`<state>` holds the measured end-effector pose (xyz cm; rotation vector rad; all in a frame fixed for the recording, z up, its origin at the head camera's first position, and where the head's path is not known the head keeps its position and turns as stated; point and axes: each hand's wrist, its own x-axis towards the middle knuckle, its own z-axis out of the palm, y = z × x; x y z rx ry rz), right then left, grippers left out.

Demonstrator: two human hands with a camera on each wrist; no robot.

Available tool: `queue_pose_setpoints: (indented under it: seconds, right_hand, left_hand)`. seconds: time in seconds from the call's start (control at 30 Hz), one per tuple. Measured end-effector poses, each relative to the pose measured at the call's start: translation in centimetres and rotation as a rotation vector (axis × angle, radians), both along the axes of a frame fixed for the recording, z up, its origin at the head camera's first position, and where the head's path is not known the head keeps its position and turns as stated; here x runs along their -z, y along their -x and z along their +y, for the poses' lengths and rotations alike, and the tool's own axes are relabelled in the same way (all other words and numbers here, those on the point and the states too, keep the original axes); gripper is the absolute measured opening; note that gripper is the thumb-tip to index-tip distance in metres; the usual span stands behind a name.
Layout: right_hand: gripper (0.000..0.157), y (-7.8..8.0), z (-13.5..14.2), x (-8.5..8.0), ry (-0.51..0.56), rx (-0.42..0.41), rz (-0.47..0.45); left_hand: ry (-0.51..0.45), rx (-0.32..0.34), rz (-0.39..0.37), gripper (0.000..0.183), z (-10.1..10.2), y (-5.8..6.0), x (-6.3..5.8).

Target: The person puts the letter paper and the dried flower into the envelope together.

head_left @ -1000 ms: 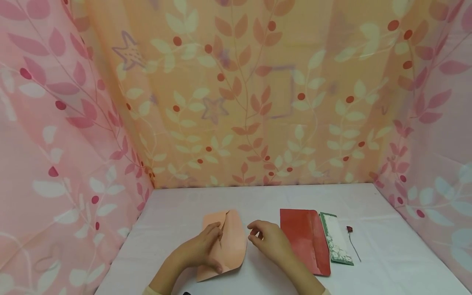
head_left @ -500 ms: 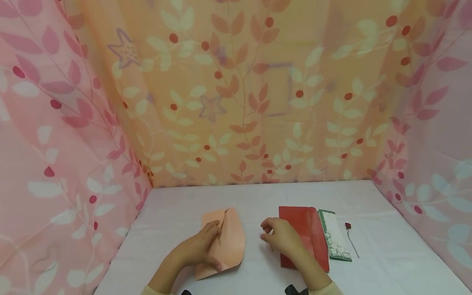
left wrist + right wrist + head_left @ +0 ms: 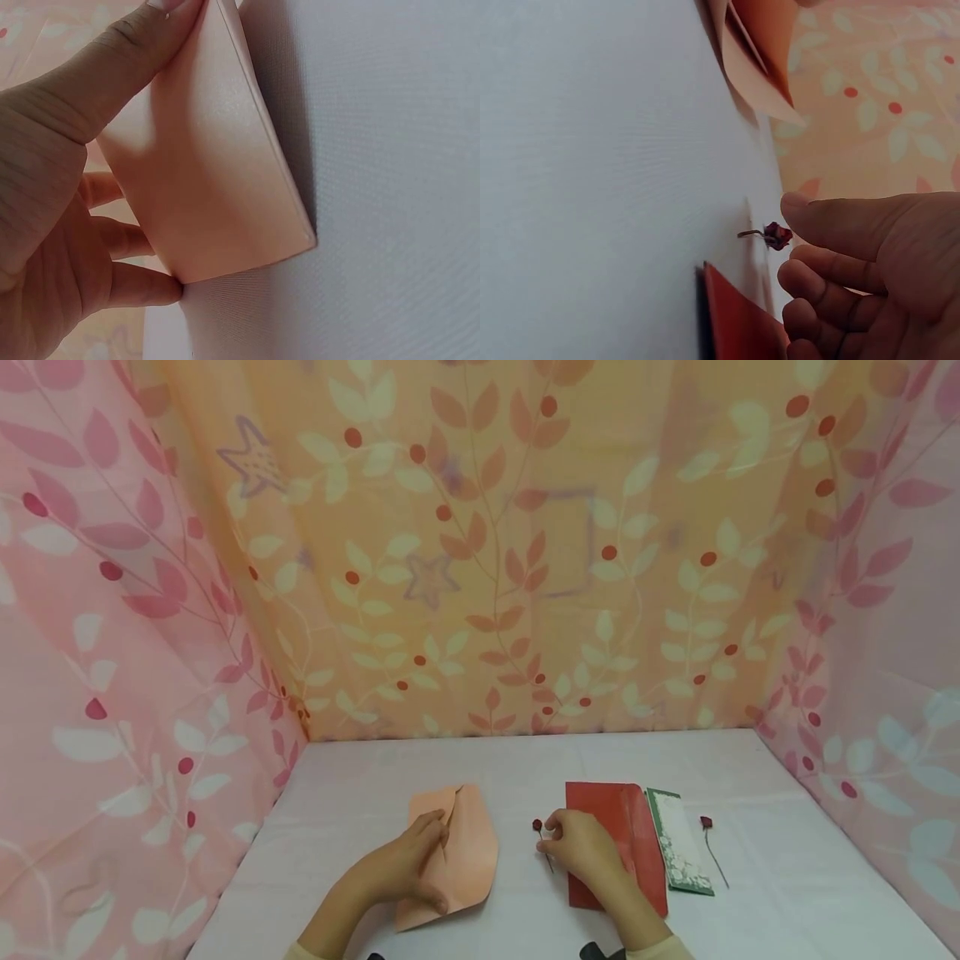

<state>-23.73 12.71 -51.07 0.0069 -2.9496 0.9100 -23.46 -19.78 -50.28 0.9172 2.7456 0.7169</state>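
On the white table [image 3: 360, 777], left of its middle, the left hand [image 3: 405, 864] is gripping the peach envelope [image 3: 474, 852] between thumb and fingers. The right hand [image 3: 588, 847] is curling loosely, its thumb and forefinger parting around nothing, while a small red rose [image 3: 537, 825] is lying just beside its fingertips, between the two envelopes. Under that forearm the red envelope [image 3: 641, 835] is lying, with the green-bordered card [image 3: 675, 827] along its right edge; whether the card's pale panel is bearing writing cannot be told. A second rose [image 3: 707, 822] is lying farther right.
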Motion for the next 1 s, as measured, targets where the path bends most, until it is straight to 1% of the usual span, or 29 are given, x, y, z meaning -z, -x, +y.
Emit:
queue_pose_setpoints:
  seconds: [0.13, 0.37, 0.6, 0.8, 0.9, 1.0]
  right_hand:
    - [0.023, 0.1, -0.1, 0.7, -0.029, 0.017, -0.008]
    - [0.023, 0.1, -0.4, 0.9, -0.054, 0.027, -0.021]
    - [0.015, 0.0, -0.7, 1.3, -0.062, 0.037, 0.015]
    - [0.007, -0.2, -0.9, 1.4, -0.045, 0.036, 0.037]
    - [0.007, -0.3, -1.0, 1.4, -0.037, 0.033, 0.051]
    - [0.009, -0.4, -1.2, 1.5, -0.036, 0.021, 0.064]
  left_hand:
    - [-0.002, 0.002, -0.003, 0.083, 0.0, -0.1, -0.2]
    - [0.004, 0.005, 0.011, 0.084, 0.1, -0.1, -0.4]
    - [0.005, 0.011, 0.021, 0.081, 0.2, -0.1, -0.2]
    - [0.008, 0.013, -0.005, 0.080, 0.2, 0.0, 0.0]
    - [0.018, 0.012, -0.016, 0.079, 0.2, -0.2, 0.0]
    - [0.016, 0.026, -0.020, 0.079, 0.2, -0.3, 0.0]
